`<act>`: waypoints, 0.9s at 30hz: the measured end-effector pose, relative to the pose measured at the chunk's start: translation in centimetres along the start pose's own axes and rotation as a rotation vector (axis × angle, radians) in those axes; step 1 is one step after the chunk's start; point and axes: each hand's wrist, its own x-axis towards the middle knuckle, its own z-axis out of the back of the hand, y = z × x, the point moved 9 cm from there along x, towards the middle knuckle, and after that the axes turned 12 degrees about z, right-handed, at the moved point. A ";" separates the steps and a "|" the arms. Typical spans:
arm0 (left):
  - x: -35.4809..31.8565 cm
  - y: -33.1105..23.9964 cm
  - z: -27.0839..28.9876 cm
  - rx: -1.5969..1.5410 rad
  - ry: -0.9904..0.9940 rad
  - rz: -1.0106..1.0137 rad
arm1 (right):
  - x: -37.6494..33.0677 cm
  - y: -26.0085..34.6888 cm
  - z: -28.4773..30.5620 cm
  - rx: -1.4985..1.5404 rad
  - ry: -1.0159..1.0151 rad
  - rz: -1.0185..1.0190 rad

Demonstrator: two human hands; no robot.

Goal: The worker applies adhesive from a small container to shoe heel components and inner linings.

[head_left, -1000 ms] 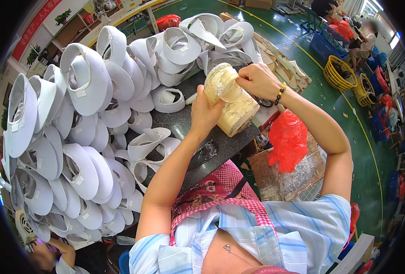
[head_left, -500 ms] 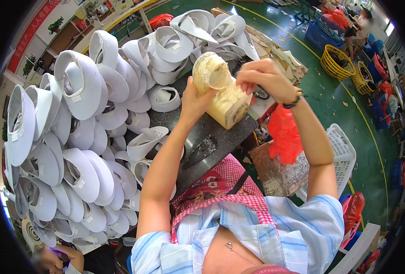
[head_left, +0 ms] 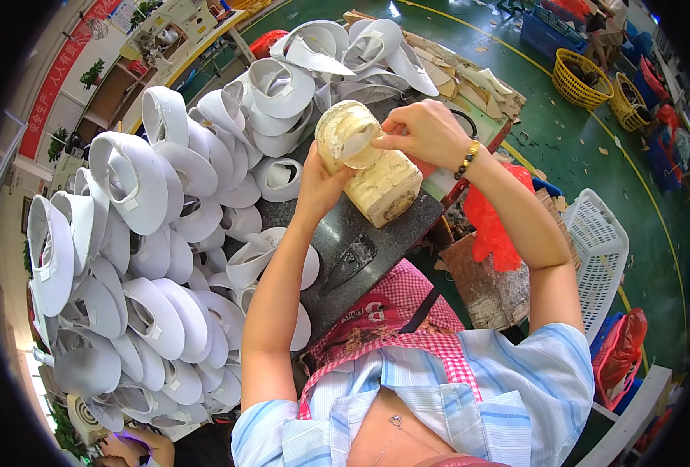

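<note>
Shirt (head_left: 508, 389), blue-and-white striped, fills bottom centre; pink gingham apron (head_left: 426, 303) over it. Left hand (head_left: 319, 187), centre of frame: fingers wrapped on the left flank of a yellowed block form (head_left: 388, 187), thumb on its near side, so clamped on it. Form sits just above frame centre, over the dark speckled tabletop (head_left: 325, 272), rounded end toward upper left, squared end toward lower right. Pale curved piece (head_left: 358, 144) is on the rounded end; can't tell its material. Right hand (head_left: 426, 134), upper centre right, fingers bent, fingertips at the piece's right edge; can't tell whether the edge is pinched between them. Beaded bracelet (head_left: 468, 159) on that wrist. Red plastic bag (head_left: 489, 222) hangs right of centre, partly behind the right forearm, above a worn brown board (head_left: 485, 284). White visors (head_left: 177, 311) heaped across left half and up to top centre, many nested; one loose visor (head_left: 277, 179) just left of the form. Beige cut pieces (head_left: 473, 92) lie upper right of centre. White slotted basket (head_left: 602, 257) at right, on green floor (head_left: 640, 257). Farther: two yellow baskets (head_left: 582, 84) upper right, sewing machine (head_left: 170, 31) and red banner (head_left: 57, 86) upper left.
</note>
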 end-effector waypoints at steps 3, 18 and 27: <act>-0.2 0.0 -0.2 -0.007 -0.019 -0.005 | 1.1 0.8 -1.0 -0.151 0.050 0.050; 0.1 0.1 1.1 0.191 -0.280 -0.114 | 1.8 -1.4 -2.2 0.191 0.127 -0.238; -0.2 -0.3 0.8 0.250 -0.267 -0.065 | 1.5 3.2 -0.6 1.083 0.139 -0.193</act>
